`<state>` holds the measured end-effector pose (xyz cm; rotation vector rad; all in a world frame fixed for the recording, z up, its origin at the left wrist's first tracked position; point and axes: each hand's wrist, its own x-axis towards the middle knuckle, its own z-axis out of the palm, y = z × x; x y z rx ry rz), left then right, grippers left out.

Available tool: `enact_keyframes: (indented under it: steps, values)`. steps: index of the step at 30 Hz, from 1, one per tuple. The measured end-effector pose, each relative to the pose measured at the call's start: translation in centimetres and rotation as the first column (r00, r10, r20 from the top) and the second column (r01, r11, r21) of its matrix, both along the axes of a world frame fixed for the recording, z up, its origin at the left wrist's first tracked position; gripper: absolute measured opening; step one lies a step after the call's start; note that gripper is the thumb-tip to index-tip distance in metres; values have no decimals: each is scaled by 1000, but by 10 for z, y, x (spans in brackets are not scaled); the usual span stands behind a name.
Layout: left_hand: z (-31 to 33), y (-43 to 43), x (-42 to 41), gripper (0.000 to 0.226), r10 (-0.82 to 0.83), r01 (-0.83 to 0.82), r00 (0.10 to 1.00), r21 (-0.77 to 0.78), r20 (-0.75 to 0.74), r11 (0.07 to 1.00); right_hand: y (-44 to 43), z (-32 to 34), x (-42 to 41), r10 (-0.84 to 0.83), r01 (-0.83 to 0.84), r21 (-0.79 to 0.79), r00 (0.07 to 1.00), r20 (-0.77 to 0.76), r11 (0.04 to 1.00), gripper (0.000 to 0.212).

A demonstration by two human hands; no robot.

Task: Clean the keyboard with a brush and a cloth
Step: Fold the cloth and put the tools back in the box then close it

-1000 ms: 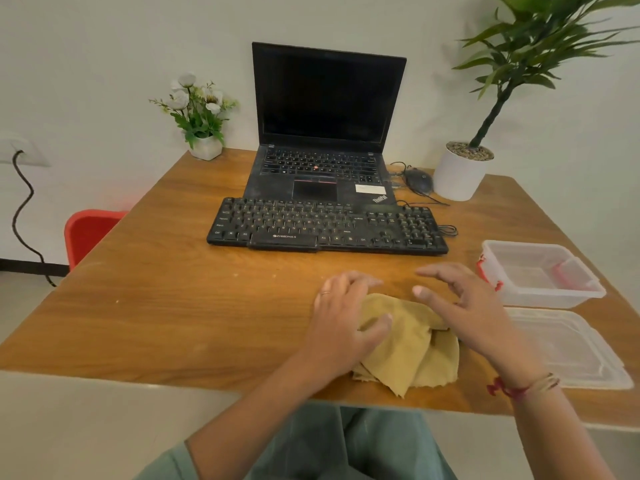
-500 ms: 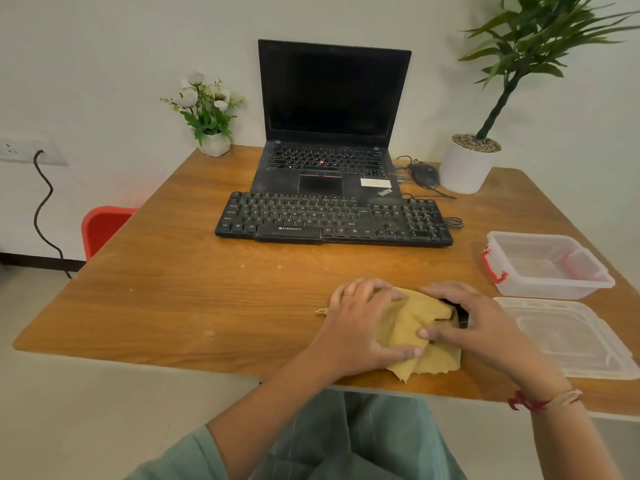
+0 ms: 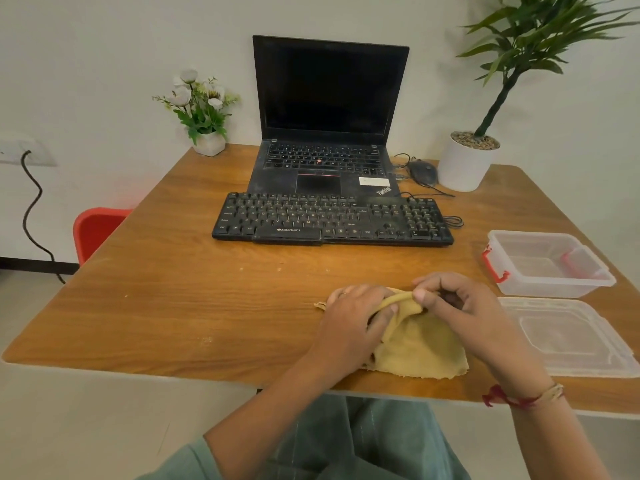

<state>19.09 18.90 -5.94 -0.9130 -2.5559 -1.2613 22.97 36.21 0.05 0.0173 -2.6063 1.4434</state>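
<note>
Left hand (image 3: 349, 323), which lay flat on the yellow cloth (image 3: 422, 355) a second ago, now grips its left part, while the right hand (image 3: 464, 306), then spread open above it, pinches the fold raised between them. I judge the cloth is only being gathered up near the front of the table (image 3: 207, 306), with the keyboard (image 3: 332, 220) well beyond both hands and not yet wiped. Something dark shows under the right fingers, too hidden to name.

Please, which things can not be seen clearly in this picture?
Head view:
No brush shows; the right hand curls over something dark, not identifiable.
The cloth: far edge covered by the left hand.
The keyboard: dust between keys too small to judge.
The tall plant: cut by top edge.
</note>
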Motion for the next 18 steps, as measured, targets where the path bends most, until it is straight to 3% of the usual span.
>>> enact_keyframes:
  steps: [4, 7, 10, 13, 14, 16, 18]
  values:
    - [5, -5, -4, 30, 29, -35, 999, 148, 40, 988, -10, 13, 2, 7, -4, -140, 1000, 20, 990, 19]
    - [22, -8, -9, 33, -1, -2, 1000, 268, 13, 963, -15, 17, 6, 167, -150, -224, 984, 58, 963, 44]
    - [44, -12, -16, 29, -46, 35, 998, 321, 29, 946, -17, 17, 7, 211, -197, -173, 976, 62, 965, 42]
    - [68, -17, -24, 30, -64, 40, 994, 265, 84, 963, -21, 23, 4, 91, -89, -103, 996, 20, 991, 16]
    - [75, -21, -28, 30, -65, 41, 992, 210, 108, 977, -20, 24, 3, 46, -44, -96, 999, 14, 994, 17]
    - [91, -32, -39, 27, -93, 65, 977, 144, 191, 987, -20, 29, 3, 9, -1, -179, 999, 39, 984, 26]
    - [106, -45, -49, 36, -198, 135, 916, 197, 349, 971, -20, 39, 4, 52, -8, -347, 992, 116, 938, 28]
